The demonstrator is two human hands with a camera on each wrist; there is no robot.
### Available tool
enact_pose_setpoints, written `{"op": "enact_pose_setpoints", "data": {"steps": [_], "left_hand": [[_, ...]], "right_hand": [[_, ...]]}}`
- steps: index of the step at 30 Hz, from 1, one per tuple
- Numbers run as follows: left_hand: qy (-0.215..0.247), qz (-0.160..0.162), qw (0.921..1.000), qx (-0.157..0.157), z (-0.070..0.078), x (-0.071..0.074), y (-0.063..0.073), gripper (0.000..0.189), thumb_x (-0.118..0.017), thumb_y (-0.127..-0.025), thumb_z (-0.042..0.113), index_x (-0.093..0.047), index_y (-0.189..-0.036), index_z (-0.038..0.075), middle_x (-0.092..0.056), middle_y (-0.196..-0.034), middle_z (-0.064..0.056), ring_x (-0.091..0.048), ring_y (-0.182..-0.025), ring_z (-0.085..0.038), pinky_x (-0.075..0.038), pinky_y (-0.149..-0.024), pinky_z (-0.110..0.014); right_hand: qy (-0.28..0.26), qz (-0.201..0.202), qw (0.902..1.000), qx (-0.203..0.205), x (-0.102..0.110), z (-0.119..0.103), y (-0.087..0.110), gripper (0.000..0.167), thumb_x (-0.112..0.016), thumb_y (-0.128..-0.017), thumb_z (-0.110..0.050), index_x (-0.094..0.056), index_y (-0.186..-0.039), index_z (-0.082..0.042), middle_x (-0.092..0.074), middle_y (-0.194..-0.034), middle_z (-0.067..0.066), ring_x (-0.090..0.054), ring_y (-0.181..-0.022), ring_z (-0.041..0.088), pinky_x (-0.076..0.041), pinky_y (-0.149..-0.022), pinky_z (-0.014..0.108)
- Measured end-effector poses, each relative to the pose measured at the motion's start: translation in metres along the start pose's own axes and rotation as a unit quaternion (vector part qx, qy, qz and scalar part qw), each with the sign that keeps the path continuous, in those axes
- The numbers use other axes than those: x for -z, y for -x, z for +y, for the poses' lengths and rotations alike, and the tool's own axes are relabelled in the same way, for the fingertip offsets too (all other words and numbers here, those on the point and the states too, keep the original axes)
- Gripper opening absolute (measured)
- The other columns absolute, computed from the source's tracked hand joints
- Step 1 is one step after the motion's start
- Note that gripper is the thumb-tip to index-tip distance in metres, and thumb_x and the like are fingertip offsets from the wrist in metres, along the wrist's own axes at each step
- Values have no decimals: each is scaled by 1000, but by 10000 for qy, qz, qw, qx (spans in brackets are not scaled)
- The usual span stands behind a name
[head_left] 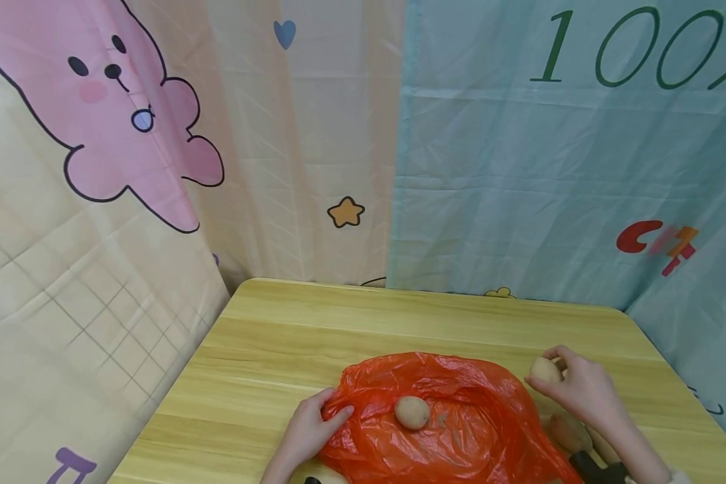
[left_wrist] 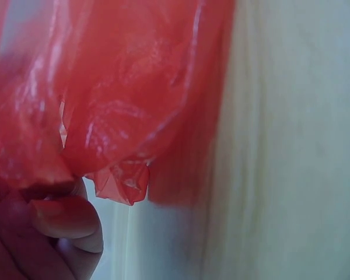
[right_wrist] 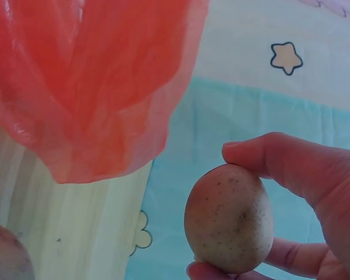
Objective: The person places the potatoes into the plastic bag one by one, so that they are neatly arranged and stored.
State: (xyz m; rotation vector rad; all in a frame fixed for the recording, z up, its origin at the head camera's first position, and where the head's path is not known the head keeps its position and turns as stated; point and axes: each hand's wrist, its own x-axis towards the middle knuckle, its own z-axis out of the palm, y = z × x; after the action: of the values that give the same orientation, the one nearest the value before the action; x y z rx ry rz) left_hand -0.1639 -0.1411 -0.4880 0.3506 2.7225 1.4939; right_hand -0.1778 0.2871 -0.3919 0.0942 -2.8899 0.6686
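A red plastic bag (head_left: 460,437) lies spread with its mouth open on the table. The left hand (head_left: 308,429) pinches the left edge of this bag; in the left wrist view its fingers (left_wrist: 70,219) curl at the thin film. One potato (head_left: 412,413) sits within the bag. To the right of the bag, the right hand (head_left: 589,390) holds another potato (head_left: 546,370) between thumb and fingers, above the table. The right wrist view shows that held potato (right_wrist: 229,220), small, round and speckled, apart from the bag (right_wrist: 105,87).
Below the right forearm lie more potatoes (head_left: 571,432) beside a dark object (head_left: 595,469), partly hidden. Another dark-tipped thing (head_left: 312,480) peeks out at the bottom edge near the left wrist. Printed curtains (head_left: 314,134) stand behind the wooden table (head_left: 266,336).
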Motion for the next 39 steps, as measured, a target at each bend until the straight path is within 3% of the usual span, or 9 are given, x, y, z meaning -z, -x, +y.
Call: {"op": "enact_pose_setpoints", "data": {"steps": [12, 23, 39], "left_hand": [[44, 11, 10000, -66, -1, 0, 1, 35, -66, -89, 38, -66, -109, 10, -65, -95, 6, -58, -78, -7, -49, -70, -27], [98, -10, 9999, -25, 0, 1, 0, 35, -66, -89, 37, -66, -110, 10, -65, -95, 5, -58, -78, -7, -49, -70, -27], [61, -5, 10000, -16, 0, -1, 0, 35, -66, -89, 38, -66, -110, 10, -65, -95, 5, -58, -78, -7, -49, -71, -28]], "right_hand": [[-78, -106, 9998, 140, 6, -22, 6, 54, -80, -72, -43, -62, -105, -4, -64, -86, 5, -59, -72, 20, -45, -54, 34], [-185, -502, 9983, 213, 9, -38, 7, 52, -80, -73, -39, -61, -107, -5, -62, -84, 2, -54, -69, 16, -44, -55, 32], [-263, -540, 9931, 1007, 0, -61, 1, 43, -84, -69, -34, -63, -98, -11, -60, -79, -4, -49, -58, 8, -41, -51, 27]]}}
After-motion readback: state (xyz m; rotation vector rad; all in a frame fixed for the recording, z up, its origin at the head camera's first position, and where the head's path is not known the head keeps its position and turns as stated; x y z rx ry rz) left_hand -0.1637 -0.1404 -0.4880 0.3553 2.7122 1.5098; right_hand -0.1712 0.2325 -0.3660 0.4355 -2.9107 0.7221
